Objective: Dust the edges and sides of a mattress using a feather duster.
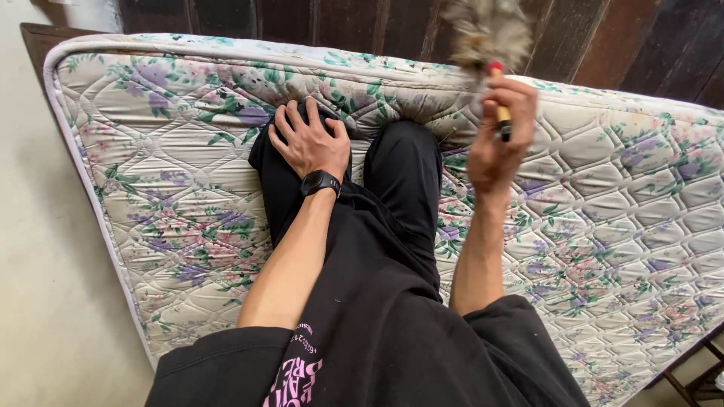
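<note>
The person is kneeling on a quilted mattress with a faded print of purple flowers and green leaves point(188, 173), both knees in black trousers pressing into its surface near the far edge. The left hand point(309, 139) is lying flat on the left knee point(283, 162), fingers spread apart and gripping nothing; a black watch with a dark band point(320, 182) is sitting on that wrist. The right hand point(499, 128) is raised above the mattress to the right of the right knee point(405, 162), its fingers curled tight around the thin yellowish stick handle of a feather duster with a blurred grey-brown plume point(489, 30). The handle is showing a red band just above the fist and a dark tip below it, while the plume is standing up over the mattress's far edge, in front of a wall of dark wooden planks point(641, 45). A pale bare floor point(45, 286) is lying along the mattress's left side.
</note>
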